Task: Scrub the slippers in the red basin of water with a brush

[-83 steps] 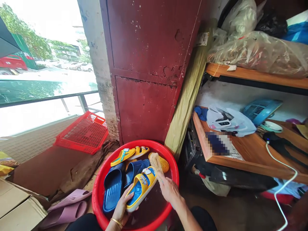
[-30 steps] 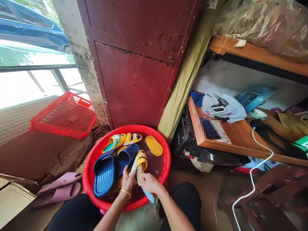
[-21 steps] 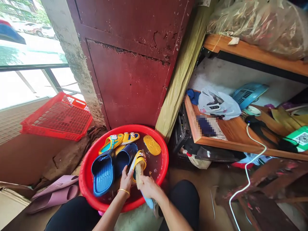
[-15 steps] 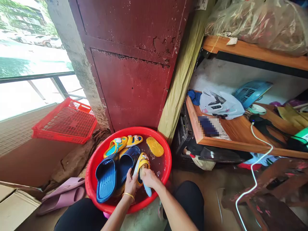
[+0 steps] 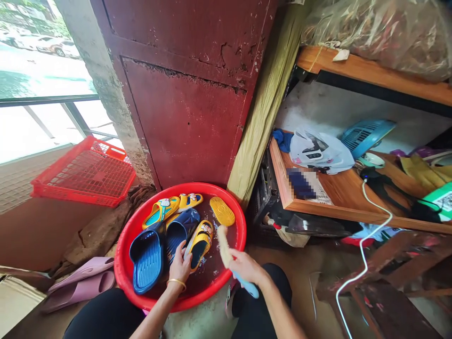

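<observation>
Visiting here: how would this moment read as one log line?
left hand: holds yellow slipper | right hand: holds blue-handled brush | red basin: water, slippers

Readable text: none | green card (image 5: 437, 202): QR code (image 5: 445, 201)

Slippers (image 5: 148, 258) in a basin (image 5: 118, 256)

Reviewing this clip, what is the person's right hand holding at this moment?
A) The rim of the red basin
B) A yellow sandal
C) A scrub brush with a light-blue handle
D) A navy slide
C: the right hand grips the light-blue handle of the scrub brush, held over the red basin.
</observation>
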Motion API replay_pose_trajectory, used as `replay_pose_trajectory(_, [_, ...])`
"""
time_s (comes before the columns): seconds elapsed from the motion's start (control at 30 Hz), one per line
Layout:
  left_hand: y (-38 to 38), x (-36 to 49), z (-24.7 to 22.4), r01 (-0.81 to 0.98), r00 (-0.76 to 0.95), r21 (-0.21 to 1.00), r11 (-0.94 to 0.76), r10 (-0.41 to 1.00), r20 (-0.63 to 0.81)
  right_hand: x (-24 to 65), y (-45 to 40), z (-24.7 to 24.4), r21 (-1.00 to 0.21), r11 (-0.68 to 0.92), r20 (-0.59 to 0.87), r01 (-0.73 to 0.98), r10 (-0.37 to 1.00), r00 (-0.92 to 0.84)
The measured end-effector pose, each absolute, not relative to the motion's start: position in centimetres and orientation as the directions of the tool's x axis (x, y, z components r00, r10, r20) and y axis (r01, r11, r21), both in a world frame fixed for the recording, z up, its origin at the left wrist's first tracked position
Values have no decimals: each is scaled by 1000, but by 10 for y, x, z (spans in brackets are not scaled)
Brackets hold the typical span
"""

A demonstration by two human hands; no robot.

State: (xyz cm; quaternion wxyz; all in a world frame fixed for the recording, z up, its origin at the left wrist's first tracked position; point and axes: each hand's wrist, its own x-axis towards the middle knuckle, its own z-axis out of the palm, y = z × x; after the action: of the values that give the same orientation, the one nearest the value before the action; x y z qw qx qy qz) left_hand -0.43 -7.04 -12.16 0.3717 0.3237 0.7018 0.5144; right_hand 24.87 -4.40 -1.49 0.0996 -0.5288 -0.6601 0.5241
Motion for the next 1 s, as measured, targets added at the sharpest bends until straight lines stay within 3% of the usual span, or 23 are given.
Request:
replay_pose_trajectory(0.07, [-83,-3,-119,407,-456,902,145,888,63,249,-33,-27,-847,-223,-420,482,837,-351])
replay_pose_trajectory(0.13, [-89,1,-115,657,-313,751,63,929,196,245,-26,-43,-874,-289,-426,390,841,-332])
replay_pose_trajectory(0.23, [-85,9,-114,836,-146,542,83,986,75,238,-21,-64,-890,-312,-424,332,832,-357])
replay_pose_trajectory(0.33, [-75,15,-124,911,-131,385,151,988,-77,237,-21,-75,-906,-318,-406,279,837,-367])
replay_pose_trajectory(0.47, [-61,22,-137,930,-112,333,152,984,-138,242,-24,-83,-925,-318,-375,206,851,-367])
replay_pose_trajectory(0.57, [-51,23,-135,896,-147,399,197,977,-152,244,-25,-88,-937,-324,-348,127,861,-370])
replay_pose_trajectory(0.67, [-43,17,-126,679,-187,690,250,968,-168,245,-23,-88,-938,-320,-347,135,857,-381])
replay_pose_trajectory(0.73, [-41,11,-117,325,-212,884,337,936,-280,243,-21,-83,-937,-300,-346,177,860,-376])
replay_pose_trajectory(0.77, [-41,9,-113,144,-209,914,380,914,-347,242,-22,-80,-935,-280,-345,220,866,-363])
replay_pose_trajectory(0.87, [-46,4,-102,-274,-155,836,476,836,-526,231,-37,-69,-881,-98,-270,462,907,-324])
replay_pose_trajectory(1.0, [-59,5,-97,-586,-88,663,466,777,-623,202,-78,-64,-638,318,-116,701,860,-496])
